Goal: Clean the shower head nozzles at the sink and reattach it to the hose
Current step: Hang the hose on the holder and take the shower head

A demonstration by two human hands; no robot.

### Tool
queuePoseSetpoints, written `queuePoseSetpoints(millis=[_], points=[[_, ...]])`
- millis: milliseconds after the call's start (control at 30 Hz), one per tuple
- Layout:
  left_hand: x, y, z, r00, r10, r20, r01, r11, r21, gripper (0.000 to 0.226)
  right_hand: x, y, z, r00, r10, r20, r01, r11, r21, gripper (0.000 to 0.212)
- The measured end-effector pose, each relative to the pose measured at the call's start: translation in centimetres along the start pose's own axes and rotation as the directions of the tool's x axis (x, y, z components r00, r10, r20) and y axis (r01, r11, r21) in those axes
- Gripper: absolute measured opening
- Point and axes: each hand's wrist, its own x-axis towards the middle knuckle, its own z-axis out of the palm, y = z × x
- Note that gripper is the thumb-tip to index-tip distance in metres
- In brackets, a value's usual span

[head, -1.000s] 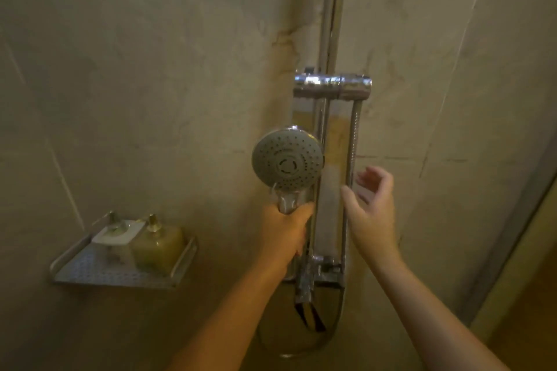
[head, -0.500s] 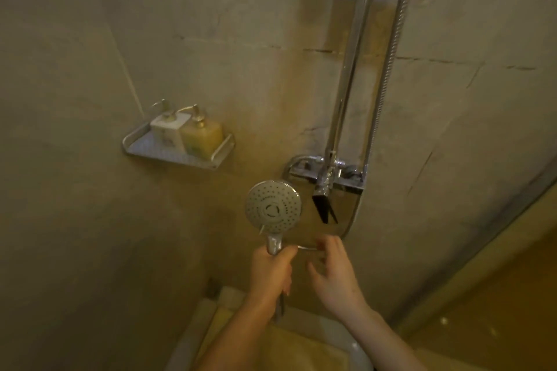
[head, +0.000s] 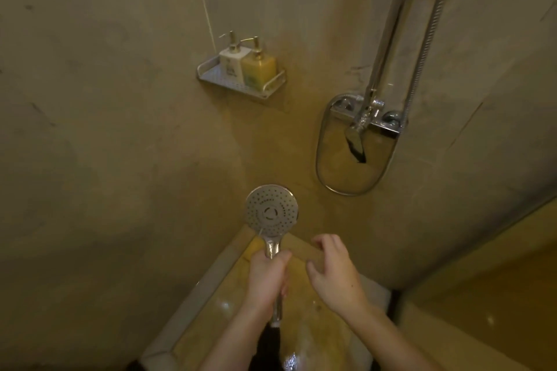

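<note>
Beige stone-look tiles (head: 120, 129) line the shower corner, dimly lit, with a glossy, wet floor (head: 229, 304) seen at six o'clock, edged by a pale raised curb (head: 193, 295).

Nearest, the left hand (head: 266, 278) is clenched round the chrome handle of the shower head (head: 271, 211), which is held upright near the centre, its round, dotted nozzle face turned toward the camera. Below the fist, the handle's lower end is seen to meet something dark; whether the hose (head: 428, 33) is joined there cannot be told. Just beside it, toward three o'clock, the right hand (head: 334, 275) is held apart from the handle with fingers spread and loosely bent, nothing being grasped.

Farther off, at about two o'clock, a chrome mixer valve (head: 369, 117) is fixed to the wall, and a ribbed metal hose is looped beneath it and run up beside a smooth riser pipe (head: 391, 24).

At about eleven o'clock, a perforated metal corner shelf (head: 211, 77) is mounted across the wall joint; on it two square pump bottles are set touching, one white (head: 230, 65) and one yellow (head: 259, 72). Small print on their labels cannot be read.
</note>
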Motion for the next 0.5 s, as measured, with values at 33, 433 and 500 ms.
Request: queuePoseSetpoints(millis=[33,433,500], points=[[-0.4,-0.3,-0.1,1.0,0.0,0.0,0.0,1.0,0.012,0.031,-0.8,0.1,-0.1,1.0,0.008,0.007,-0.008,1.0,-0.005,0.034],[-1.9,-3.6,3.1,0.911,-0.052,0.409,-0.089,0.944,0.317,0.027,-9.7,3.6,0.0,0.898,0.347,-0.272,-0.37,0.928,-0.037,0.033],[-2.0,-4.3,3.5,0.856,-0.091,0.508,-0.117,0.925,0.363,0.027,-11.2,3.7,0.4,0.843,0.404,-0.355,-0.436,0.9,-0.012,0.033]])
